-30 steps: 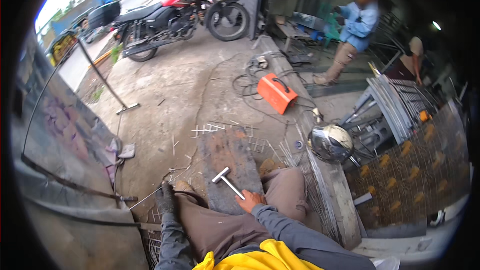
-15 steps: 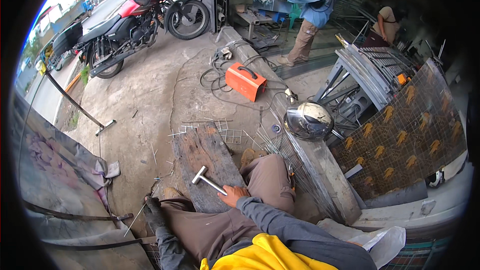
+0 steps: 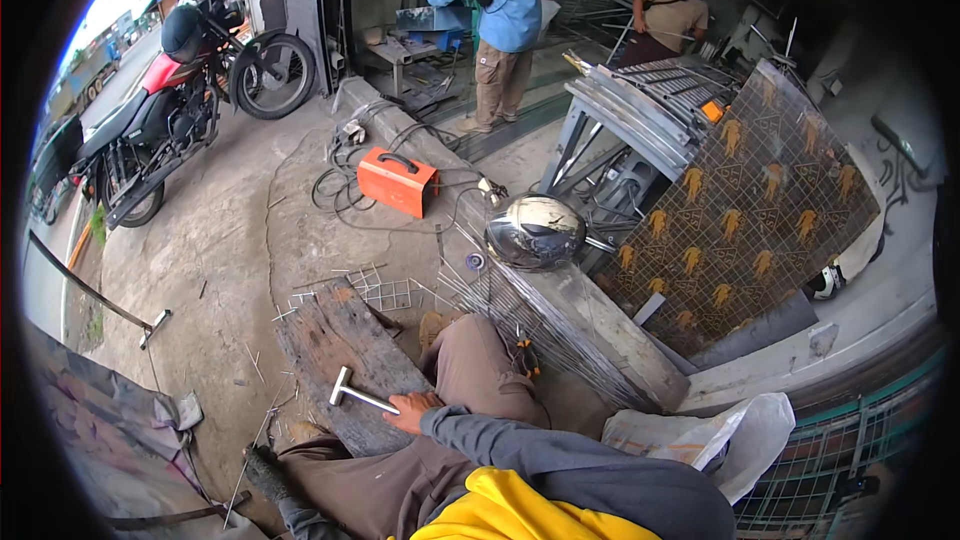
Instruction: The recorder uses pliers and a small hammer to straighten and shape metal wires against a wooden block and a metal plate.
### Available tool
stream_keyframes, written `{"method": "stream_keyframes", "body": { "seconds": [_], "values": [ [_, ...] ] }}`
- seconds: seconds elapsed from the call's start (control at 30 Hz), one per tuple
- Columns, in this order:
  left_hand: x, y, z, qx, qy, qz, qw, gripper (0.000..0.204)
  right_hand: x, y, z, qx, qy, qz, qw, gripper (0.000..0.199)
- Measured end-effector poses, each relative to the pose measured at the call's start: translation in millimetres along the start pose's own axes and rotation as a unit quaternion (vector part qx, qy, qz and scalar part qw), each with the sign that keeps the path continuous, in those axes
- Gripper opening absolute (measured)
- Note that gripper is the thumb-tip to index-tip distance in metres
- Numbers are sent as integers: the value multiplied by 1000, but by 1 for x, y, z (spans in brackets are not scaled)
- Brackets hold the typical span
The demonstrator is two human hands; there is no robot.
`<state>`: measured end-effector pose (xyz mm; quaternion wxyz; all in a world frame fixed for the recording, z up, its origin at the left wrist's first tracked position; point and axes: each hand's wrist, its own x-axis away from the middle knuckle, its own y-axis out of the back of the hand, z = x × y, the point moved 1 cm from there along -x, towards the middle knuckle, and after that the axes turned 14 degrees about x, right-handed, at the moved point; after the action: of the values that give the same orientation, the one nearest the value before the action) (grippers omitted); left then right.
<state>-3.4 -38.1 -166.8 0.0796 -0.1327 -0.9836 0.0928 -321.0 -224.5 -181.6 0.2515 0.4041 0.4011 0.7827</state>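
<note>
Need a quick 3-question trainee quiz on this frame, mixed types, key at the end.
1. True or false: the right hand grips the hammer by its handle.
2. What does the hammer lie on? A) wooden plank B) orange welding machine C) helmet
3. Fill in: the red motorcycle stands to the person's ____.

Key: 1 true; 2 A; 3 left
</note>
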Motion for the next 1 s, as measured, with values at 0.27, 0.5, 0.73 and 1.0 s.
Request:
{"method": "stream_keyframes", "body": {
  "seconds": [0.27, 0.5, 0.73, 1.0],
  "values": [
    [11, -1, -1, -35, -51, 66, 996, 23, -1, 1, 3, -11, 5, -8, 1000, 43],
    [37, -31, -35, -28, 6, 38, 999, 27, 0, 9, 3, -2, -32, 42, 999, 44],
    [80, -107, -70, -33, -44, 252, 966, 26, -6, 6, 8, 19, -12, -4, 1000, 41],
    [99, -155, -90, -129, -75, 302, 942, 25, -1, 17, 10, 23, -7, -5, 1000, 45]
  ]
}}
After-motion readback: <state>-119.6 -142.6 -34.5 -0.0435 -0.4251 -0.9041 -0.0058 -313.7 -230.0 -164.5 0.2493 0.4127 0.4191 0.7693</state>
